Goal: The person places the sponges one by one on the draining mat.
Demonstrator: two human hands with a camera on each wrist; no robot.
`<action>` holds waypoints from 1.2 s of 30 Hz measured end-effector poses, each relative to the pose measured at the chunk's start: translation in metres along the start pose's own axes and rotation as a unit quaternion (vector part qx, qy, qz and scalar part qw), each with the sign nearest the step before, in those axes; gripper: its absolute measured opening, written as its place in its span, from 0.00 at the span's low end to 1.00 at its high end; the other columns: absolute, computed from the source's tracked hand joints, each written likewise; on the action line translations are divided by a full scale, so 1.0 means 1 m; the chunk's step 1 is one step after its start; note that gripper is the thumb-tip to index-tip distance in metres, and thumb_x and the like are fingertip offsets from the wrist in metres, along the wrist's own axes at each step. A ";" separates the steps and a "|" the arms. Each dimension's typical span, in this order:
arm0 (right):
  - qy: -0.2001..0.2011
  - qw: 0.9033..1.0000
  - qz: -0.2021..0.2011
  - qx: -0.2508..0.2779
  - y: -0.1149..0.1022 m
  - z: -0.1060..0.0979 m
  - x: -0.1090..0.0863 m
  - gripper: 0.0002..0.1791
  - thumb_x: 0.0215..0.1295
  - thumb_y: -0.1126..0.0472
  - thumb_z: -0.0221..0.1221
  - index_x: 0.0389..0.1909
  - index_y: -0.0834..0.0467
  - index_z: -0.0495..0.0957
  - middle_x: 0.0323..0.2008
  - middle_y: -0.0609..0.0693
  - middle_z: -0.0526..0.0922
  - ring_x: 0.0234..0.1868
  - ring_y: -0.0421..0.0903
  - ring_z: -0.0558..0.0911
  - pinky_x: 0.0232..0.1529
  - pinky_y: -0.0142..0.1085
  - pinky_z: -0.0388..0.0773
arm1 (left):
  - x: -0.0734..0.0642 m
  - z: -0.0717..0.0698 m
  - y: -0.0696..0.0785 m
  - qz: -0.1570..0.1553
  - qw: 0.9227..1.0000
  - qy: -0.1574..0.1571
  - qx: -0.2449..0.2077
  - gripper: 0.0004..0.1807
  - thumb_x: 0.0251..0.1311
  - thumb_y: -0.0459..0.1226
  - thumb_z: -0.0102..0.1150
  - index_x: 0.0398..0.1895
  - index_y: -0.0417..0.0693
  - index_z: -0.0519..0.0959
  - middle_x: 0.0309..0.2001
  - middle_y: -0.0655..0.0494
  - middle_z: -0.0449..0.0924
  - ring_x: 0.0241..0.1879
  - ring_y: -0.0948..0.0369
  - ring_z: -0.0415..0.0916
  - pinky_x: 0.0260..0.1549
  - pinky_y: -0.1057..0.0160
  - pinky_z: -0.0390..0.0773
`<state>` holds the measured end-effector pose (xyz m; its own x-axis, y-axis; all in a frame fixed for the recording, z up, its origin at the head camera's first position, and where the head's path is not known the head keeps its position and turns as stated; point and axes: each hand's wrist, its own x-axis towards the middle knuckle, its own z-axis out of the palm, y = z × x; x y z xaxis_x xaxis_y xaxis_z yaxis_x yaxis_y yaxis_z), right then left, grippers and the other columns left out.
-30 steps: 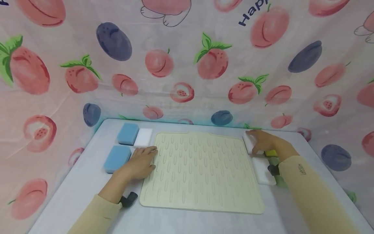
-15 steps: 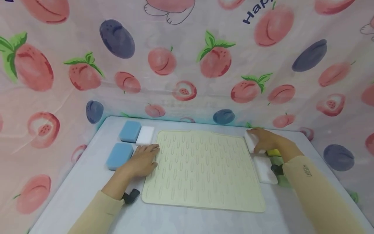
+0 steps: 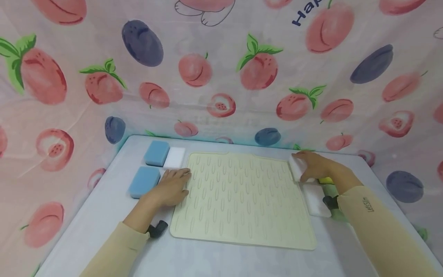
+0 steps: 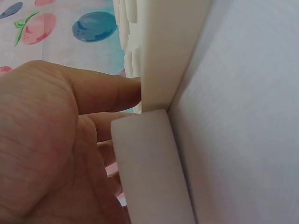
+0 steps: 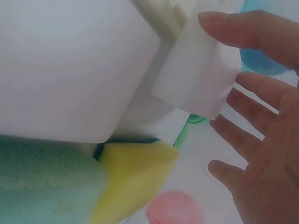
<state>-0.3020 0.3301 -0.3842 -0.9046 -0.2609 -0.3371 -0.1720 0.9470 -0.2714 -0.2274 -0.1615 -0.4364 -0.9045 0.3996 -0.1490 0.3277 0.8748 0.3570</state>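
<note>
A cream drying mat (image 3: 242, 200) with raised oval ribs lies on the table. At its left edge my left hand (image 3: 169, 188) rests, its fingers fairly straight over a white sponge (image 4: 149, 163) that is mostly hidden in the head view. The left thumb touches the mat's edge in the left wrist view. By the mat's far right corner my right hand (image 3: 316, 167) pinches a white sponge (image 5: 201, 70) between thumb and fingers. Nearer me, a second white sponge (image 3: 315, 200) lies along the mat's right edge.
Two blue sponges (image 3: 157, 153) lie left of the mat, with another white sponge (image 3: 174, 157) beside the far one. Under my right wrist are a yellow sponge (image 5: 135, 177) and a green one (image 5: 46, 182). A fruit-print cloth (image 3: 221, 77) hangs behind the table.
The head view has shifted slightly, moving the scene a little right and up in the frame. Both hands keep their places at the mat, the right one still pinching the white sponge.
</note>
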 end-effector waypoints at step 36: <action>-0.003 0.998 -0.056 -0.024 -0.036 0.013 0.002 0.57 0.51 0.51 0.78 0.78 0.65 0.60 0.75 0.70 0.61 0.75 0.72 0.60 0.71 0.70 0.63 | 0.000 0.001 -0.003 0.007 1.000 0.000 0.011 0.33 0.73 0.37 0.55 0.77 0.33 0.63 0.81 0.41 0.56 0.79 0.38 0.51 0.79 0.32 0.44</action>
<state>-0.2921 0.2932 -0.3868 -0.8757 -0.3675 -0.3132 -0.2916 0.9195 -0.2637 -0.2280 -0.1635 -0.4379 -0.8994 0.4123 -0.1449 0.3463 0.8746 0.3394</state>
